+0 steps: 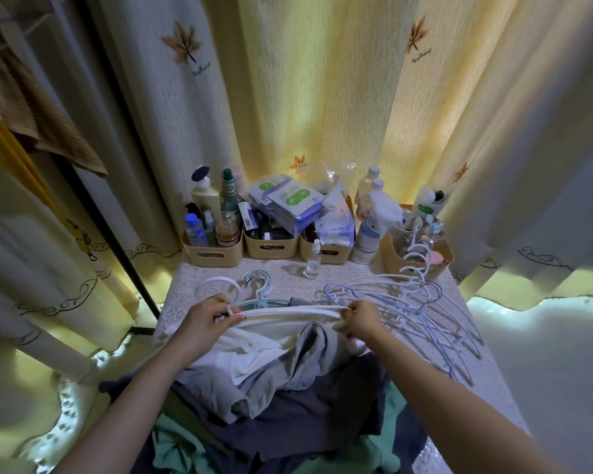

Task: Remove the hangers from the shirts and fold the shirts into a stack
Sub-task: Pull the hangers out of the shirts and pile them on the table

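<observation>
With left hand (202, 318) and right hand (362, 318), pinches both ends of the white shirt (254, 340) collar, stretched taut above the shirt pile (288, 405) on the table (486, 381); loose hangers (418, 311) just beside.

No wording can be read anywhere in this view. The script stitched under the maple leaves on the curtain (202, 72) is too blurred to read. The green markings on the packets (290, 199) and the labels on the bottles (204, 200) are also illegible.

matt cloth shirt (254, 340), glossy plastic hangers (408, 302)
</observation>
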